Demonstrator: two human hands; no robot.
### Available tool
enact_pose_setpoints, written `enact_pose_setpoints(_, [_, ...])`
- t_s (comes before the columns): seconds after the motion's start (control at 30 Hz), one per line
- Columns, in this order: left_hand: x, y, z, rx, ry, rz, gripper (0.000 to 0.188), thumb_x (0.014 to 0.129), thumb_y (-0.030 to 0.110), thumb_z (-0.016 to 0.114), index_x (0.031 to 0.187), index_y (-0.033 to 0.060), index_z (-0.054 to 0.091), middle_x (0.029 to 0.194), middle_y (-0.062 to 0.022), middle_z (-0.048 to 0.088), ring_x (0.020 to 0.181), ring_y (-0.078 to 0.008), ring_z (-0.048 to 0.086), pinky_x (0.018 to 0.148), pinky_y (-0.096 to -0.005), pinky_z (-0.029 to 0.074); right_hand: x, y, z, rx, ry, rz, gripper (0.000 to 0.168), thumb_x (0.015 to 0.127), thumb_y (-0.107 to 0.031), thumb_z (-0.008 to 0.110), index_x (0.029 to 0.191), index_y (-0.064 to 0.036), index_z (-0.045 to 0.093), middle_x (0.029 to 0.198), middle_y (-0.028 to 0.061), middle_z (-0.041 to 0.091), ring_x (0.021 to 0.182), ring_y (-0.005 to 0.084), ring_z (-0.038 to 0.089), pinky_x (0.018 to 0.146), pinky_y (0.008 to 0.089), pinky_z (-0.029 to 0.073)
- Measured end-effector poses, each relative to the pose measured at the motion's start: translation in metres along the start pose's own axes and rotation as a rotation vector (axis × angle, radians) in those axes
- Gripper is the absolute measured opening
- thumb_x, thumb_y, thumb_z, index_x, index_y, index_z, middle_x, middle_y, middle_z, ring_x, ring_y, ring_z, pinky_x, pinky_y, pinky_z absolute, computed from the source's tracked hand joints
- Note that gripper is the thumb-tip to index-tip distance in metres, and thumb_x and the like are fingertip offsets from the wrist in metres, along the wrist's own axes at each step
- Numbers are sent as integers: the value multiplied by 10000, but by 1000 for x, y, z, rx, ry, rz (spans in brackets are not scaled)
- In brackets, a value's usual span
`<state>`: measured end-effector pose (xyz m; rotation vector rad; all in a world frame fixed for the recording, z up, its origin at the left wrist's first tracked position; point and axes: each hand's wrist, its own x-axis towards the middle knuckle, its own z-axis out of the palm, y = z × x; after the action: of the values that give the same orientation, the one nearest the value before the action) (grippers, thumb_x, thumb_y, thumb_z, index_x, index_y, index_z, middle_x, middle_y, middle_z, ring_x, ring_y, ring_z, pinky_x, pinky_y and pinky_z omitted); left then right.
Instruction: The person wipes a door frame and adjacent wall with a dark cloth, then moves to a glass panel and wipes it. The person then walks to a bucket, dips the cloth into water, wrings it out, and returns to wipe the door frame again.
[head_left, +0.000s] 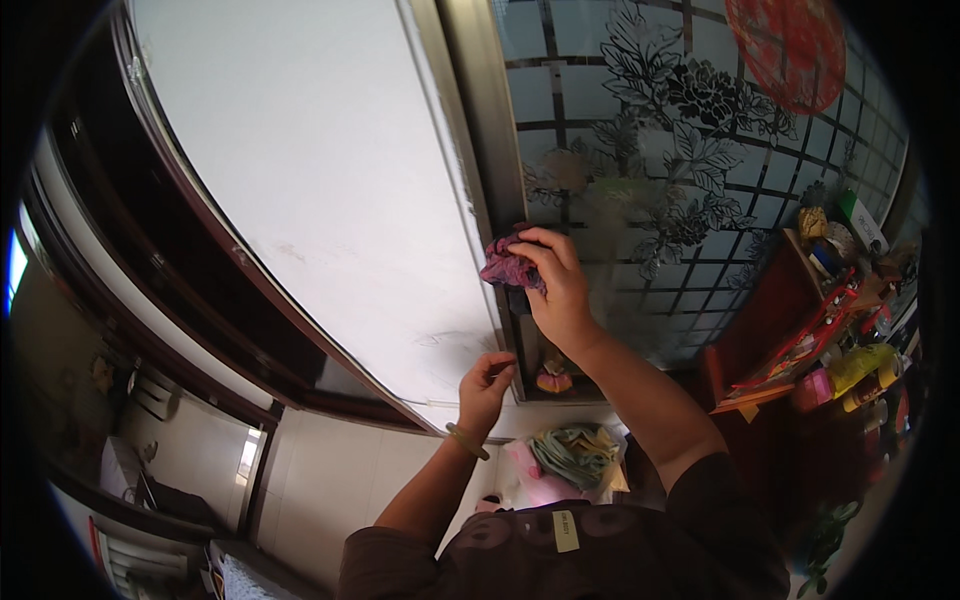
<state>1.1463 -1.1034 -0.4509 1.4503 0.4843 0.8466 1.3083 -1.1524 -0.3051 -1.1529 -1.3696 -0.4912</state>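
Note:
My right hand (556, 281) grips a crumpled pink and dark purple cloth (511, 264). The cloth is against the metal frame (487, 127) that runs between a white wall (300, 135) and a glass panel (660, 150) patterned with dark flowers and a grid. Lower down, my left hand (484, 394) is beside the bottom of the frame, fingers loosely bent and nothing seen in them. Whether its fingertips touch the frame is hard to tell. A bangle (466, 442) circles my left wrist. Faint grey smudges (450, 337) mark the lower wall.
Green and pink fabric (574, 457) is bundled near the wall's foot. To the right, a reddish wooden cabinet (765, 322) carries bottles and boxes. A small pink and yellow object (555, 379) rests beside the frame. Dark door trim (247, 285) borders the wall's left side, above pale floor tiles (330, 480).

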Motion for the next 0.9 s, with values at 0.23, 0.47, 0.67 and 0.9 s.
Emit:
enact_pose_setpoints(0.23, [28,64,-14,67,-76,225,158,916,52,600,1070,33,628,912,4,641,787,-76,548,738,-234,465,0,10,47,-12,79,227,472,706,118,550,1156,-24,535,1091,177,550,1017,360,562,902,367,453])
enact_pose_setpoints(0.47, [39,68,-38,56,-165,167,150,944,30,573,1086,18,622,1013,-26,658,940,-99,608,852,-242,474,-97,15,75,-280,-36,477,385,721,98,545,1090,-11,530,981,211,559,964,433,541,840,472,444])
enact_pose_setpoints(0.67, [46,69,-38,101,-188,178,153,946,26,568,1088,38,623,1006,-21,659,922,-98,607,849,-243,472,-147,42,70,-261,-94,582,392,726,84,566,1102,-27,547,990,193,581,1003,414,555,849,458,456])
enact_pose_setpoints(0.9, [46,72,-42,51,-83,275,151,950,10,548,1084,34,616,1009,-23,653,942,-106,605,860,-247,468,-2,-31,48,-110,129,335,459,788,65,580,1230,-46,521,1068,156,596,1040,276,606,901,342,463])
